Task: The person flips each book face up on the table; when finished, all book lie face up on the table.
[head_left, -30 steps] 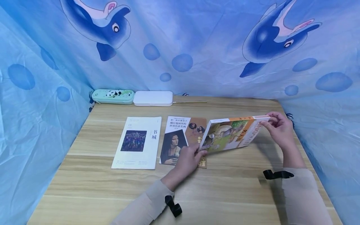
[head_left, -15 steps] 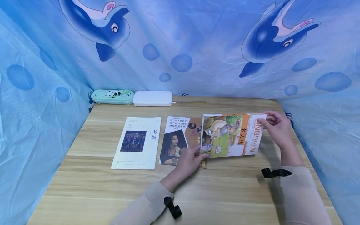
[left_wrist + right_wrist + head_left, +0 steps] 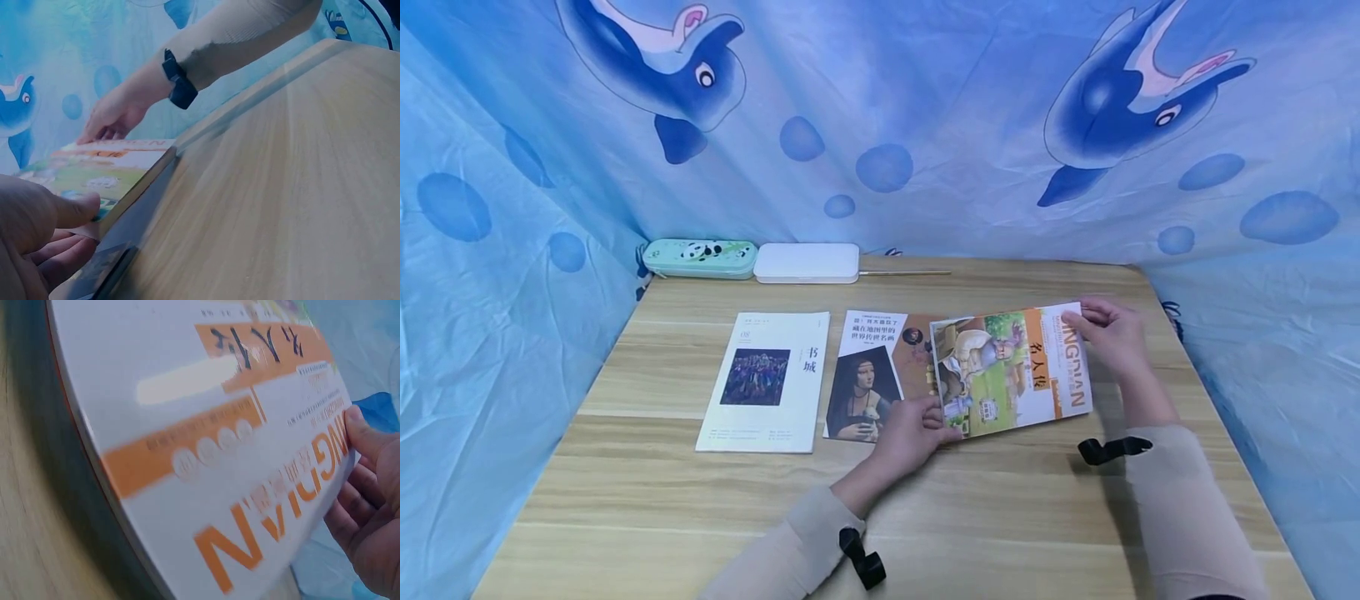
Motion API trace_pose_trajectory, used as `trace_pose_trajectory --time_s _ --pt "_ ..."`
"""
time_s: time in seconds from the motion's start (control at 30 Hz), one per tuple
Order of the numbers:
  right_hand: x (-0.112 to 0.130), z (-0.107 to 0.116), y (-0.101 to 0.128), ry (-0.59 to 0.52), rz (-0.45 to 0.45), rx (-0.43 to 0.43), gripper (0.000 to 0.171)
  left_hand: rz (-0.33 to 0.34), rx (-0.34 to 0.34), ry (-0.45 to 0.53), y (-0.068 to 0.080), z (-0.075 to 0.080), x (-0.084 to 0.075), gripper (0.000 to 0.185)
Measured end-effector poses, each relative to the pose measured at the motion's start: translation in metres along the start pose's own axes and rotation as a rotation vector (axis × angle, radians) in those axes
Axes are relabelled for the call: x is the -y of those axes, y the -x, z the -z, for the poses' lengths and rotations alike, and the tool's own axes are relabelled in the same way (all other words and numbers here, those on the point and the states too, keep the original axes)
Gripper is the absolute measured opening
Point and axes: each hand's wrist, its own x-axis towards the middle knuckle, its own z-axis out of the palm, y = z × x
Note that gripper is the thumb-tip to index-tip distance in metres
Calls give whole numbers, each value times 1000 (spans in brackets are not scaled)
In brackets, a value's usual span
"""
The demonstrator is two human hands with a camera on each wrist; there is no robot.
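A home study corner: a wooden bench [image 3: 1000, 517] curtained by blue dolphin-print cloth [image 3: 925, 125], with a panda pencil case [image 3: 700, 257] and magazines [image 3: 767, 379] laid out

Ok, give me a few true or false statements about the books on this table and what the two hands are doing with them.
1. Both hands hold the orange and white magazine. True: the left hand grips its near left corner and the right hand its far right corner.
2. The magazine covers the white book. False: it overlaps the right part of the portrait book; the white book lies apart, to the left.
3. A panda pencil case sits at the far edge of the table. True, beside a white box.
4. The right hand rests flat on bare wood. False: its fingers curl round the magazine's edge.
5. The magazine's cover faces down. False: its illustrated cover faces up.
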Motion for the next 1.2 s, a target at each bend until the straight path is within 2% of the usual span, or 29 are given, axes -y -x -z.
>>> trace_pose_trajectory --time_s 0.13,0.3,0.4,0.5,0.57,0.73,0.87,1.0,1.2 --pt "-3 -12 -8 28 -41 9 64 35 -17 98 -1 -4 2 29" --pt "-8 -23 -17 -24 -66 43 59 92 -25 211 -2 -6 3 61" --pt "-14 -30 -20 6 -40 72 56 109 -40 258 -3 -6 5 62" --pt "-22 -36 -23 92 22 111 52 108 -85 271 -4 -6 6 58" --pt "-27 -40 -25 147 68 141 50 107 -129 231 -4 -5 6 52" --pt "-34 -44 -24 203 149 171 43 29 -217 105 -6 0 5 34" --pt "-37 -38 -18 205 166 164 41 -65 -223 38 -11 6 5 23" --pt "-40 -27 -7 277 194 194 45 -118 -229 -23 -16 12 9 16" --pt "-44 -7 10 359 152 247 51 -178 -199 -54 -25 22 13 21"
